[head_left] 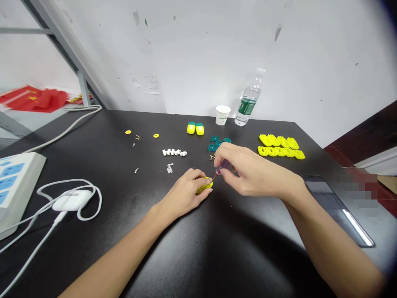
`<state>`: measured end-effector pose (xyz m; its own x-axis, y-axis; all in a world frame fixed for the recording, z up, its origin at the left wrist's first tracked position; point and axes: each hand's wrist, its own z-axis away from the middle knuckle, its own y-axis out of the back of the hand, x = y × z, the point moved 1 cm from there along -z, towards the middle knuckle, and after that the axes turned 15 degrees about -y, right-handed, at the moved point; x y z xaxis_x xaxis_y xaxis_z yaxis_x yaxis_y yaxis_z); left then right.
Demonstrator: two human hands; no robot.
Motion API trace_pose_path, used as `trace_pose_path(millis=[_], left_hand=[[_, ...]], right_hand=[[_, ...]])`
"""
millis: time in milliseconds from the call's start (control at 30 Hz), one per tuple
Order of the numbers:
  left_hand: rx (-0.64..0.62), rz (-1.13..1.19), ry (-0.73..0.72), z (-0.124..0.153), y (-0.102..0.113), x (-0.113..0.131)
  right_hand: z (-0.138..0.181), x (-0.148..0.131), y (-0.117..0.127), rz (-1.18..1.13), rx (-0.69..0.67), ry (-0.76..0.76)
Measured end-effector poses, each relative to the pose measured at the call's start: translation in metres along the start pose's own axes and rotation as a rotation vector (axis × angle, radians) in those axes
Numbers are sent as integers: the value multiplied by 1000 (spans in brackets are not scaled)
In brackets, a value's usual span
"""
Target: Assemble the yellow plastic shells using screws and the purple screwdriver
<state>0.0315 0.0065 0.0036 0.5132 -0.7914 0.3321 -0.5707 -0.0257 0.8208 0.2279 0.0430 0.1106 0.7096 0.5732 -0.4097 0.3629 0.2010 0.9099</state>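
Note:
Against the black table, my left hand [190,188] grips a small yellow plastic shell [204,186] between thumb and fingers, which hide part of it. My right hand [245,169] is closed around a screwdriver [222,165] with a purplish, see-through handle. Its thin shaft slants down to the left, and the tip meets the shell. Just beyond my right hand lie dark green plastic pieces [218,142] and a few small brass-coloured parts [212,157]. A row of small white parts [174,152] and a little heap of white rings [170,168] lie beyond my left hand.
Two yellow-and-green cases [195,128], a paper cup [222,114] and a water bottle [249,101] stand toward the wall. Yellow shells [281,152] lie in two rows at right, above a phone [335,209]. A power strip [18,186], white charger [72,200] and cables occupy the left.

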Motion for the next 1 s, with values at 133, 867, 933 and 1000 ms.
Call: trace_pose_path(millis=[133,867,933,1000], left_hand=[[-12,1,11,0,0,1],[-10,1,12,0,0,1],[-7,1,14,0,0,1],[-5,2,15,0,0,2]], right_hand=[[1,-3,0,-26,-23,55],[3,5,2,34,-62,-111],[2,5,3,43,-43,-105],[1,4,3,52,-27,-96]])
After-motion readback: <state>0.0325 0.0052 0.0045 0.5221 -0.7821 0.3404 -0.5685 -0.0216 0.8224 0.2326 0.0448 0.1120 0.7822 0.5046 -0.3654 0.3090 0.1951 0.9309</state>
